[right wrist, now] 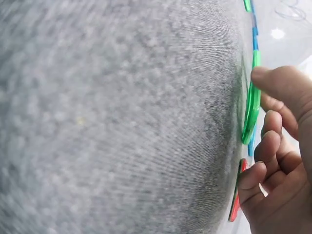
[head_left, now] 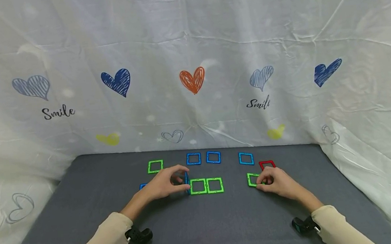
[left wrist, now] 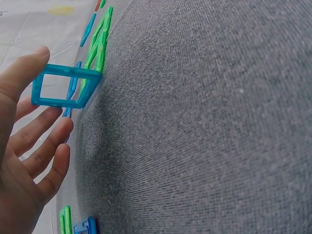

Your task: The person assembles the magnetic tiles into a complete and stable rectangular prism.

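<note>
The left hand [head_left: 164, 183] pinches a blue square frame [left wrist: 67, 102] between thumb and fingers, holding it upright at the left edge of two green squares [head_left: 198, 187] that lie side by side on the grey table. In the left wrist view the left hand [left wrist: 29, 141] has its thumb on the blue frame's top edge. Farther right, the right hand [head_left: 278, 183] pinches a green square [head_left: 252, 179] by its right side. The right wrist view shows the right hand [right wrist: 285, 146] with its thumb on that green square [right wrist: 253, 105], which looks slightly tilted.
Behind the hands lie a green square [head_left: 155, 166], two blue squares [head_left: 194, 158] and a lighter blue one [head_left: 246, 158]. A red piece [head_left: 267, 165] sits just behind the right hand. Another blue piece [head_left: 143, 186] is partly hidden by the left hand. A printed curtain [head_left: 195, 118] hangs behind the table.
</note>
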`<state>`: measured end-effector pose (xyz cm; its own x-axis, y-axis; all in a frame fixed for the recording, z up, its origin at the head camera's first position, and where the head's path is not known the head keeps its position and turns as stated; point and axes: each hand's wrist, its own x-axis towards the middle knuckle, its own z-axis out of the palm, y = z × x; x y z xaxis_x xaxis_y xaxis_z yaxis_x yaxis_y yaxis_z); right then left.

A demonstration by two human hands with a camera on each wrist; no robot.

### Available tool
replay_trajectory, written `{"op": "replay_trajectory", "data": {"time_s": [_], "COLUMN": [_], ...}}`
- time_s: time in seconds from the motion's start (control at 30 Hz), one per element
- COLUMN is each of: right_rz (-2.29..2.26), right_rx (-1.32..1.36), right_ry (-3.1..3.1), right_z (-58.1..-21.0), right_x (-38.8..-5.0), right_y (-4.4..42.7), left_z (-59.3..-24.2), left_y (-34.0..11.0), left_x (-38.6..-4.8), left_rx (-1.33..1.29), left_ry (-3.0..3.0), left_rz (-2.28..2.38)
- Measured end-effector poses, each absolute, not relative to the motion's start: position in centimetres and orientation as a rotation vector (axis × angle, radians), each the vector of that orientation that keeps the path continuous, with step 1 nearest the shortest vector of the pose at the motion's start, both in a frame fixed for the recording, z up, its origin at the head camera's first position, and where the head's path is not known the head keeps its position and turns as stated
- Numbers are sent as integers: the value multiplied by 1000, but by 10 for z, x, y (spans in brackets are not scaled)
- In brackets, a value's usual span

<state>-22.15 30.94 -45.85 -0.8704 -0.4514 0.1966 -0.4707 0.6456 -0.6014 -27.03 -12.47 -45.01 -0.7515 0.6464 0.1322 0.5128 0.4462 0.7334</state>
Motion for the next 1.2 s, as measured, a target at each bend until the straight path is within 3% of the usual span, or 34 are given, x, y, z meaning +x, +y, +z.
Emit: {"op": "replay_trajectory", "data": {"time_s": [1.2], "right_rz": [1309], "right_rx": [910], "right_ry": [-2535], "right_z": [-433], "right_x": [-237], "right_y": [282], "left_z": [-451], "left_y": [-125], "left_x": [-270], "left_rx": [1044], "left_ry": [2521], "left_rz": [1208]}}
